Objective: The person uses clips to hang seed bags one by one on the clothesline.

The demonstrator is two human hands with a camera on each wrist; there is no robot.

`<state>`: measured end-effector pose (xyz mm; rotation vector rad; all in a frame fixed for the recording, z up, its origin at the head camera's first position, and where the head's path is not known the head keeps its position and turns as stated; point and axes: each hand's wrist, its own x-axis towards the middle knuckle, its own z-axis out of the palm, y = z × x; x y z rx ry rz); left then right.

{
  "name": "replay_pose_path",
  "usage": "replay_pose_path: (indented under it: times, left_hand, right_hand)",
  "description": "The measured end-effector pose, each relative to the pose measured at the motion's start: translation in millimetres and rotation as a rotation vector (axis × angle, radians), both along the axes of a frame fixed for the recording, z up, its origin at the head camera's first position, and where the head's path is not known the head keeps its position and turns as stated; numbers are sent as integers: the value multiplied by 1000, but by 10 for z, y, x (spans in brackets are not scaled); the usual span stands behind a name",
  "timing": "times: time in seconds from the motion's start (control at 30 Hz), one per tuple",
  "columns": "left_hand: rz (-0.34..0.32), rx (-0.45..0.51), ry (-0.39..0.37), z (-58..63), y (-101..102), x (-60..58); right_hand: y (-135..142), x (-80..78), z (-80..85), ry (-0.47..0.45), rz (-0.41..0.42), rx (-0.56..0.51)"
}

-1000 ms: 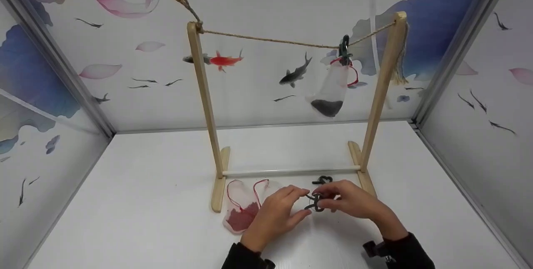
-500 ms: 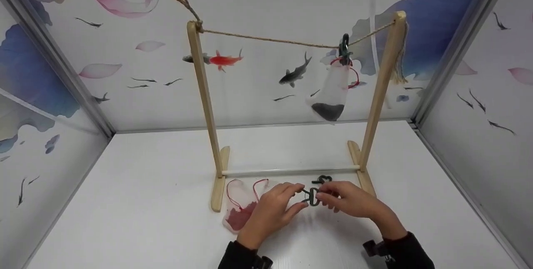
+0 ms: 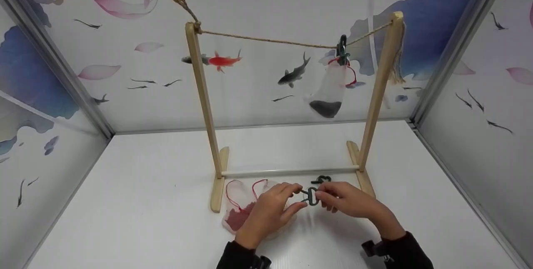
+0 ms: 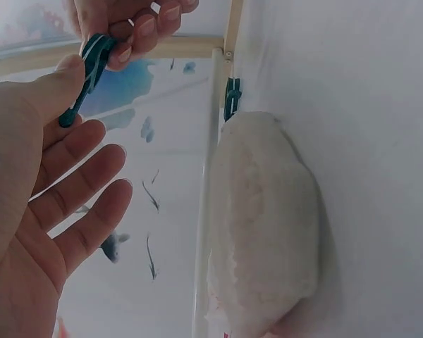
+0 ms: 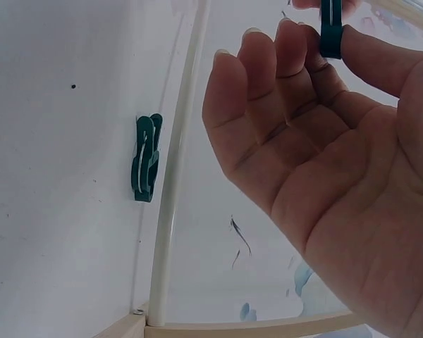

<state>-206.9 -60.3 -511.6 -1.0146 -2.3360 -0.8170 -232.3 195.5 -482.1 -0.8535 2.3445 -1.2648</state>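
Note:
A dark green clothes clip (image 3: 312,196) is held between both hands above the table. My left hand (image 3: 272,206) pinches its two prongs between thumb and fingertips; in the left wrist view the other fingers spread loosely. My right hand (image 3: 349,200) pinches the clip's rounded end between thumb and index finger. Under and beside the left hand lie a mesh bag with reddish contents (image 3: 239,217) and red drawstrings, and a whitish bag (image 4: 268,218), mostly hidden in the head view. Another green clip (image 3: 321,179) lies on the table beyond the right hand.
A wooden stand (image 3: 204,102) carries a sagging twine line (image 3: 266,40). From its right part, a green clip (image 3: 342,50) hangs a mesh bag with dark contents (image 3: 325,108). A white rod (image 3: 287,172) joins the stand's feet. Printed panels (image 3: 250,102) enclose the table.
Both hands have shifted slightly left and the held clip has turned a little, its rounded end now more upright. The hanging bag sways slightly. Over the last half second the hands barely move.

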Motion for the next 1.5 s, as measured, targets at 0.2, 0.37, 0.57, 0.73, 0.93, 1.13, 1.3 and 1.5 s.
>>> replay_pose_path:
  times: [0.2,0.37,0.57,0.73,0.93,1.13,1.3,1.5]
  left_hand:
    - [-7,3,-15,5,-7,3]
    - [-7,14,-2,8,-19,-7]
    - [-17,38,-3,14,-49,-31]
    - [-5,54,-4,27,-100,-50]
    - [12,71,0,61,-202,-85]
    - [24,119,0,64,-372,-137]
    - [60,171,-4,62,-546,-167]
    - [87,227,-47,78,-734,-191]
  right_hand:
    - [3,3,-11,8,2,0]
    - [11,-1,-9,17,0,6]
    - [18,-1,-10,20,-4,-3]
    - [18,14,2,25,-6,-12]
    - [20,7,-23,61,24,-2]
    - [-6,-1,-44,90,37,11]
    - [-53,13,-56,95,52,13]
    - [-120,23,-67,90,57,17]
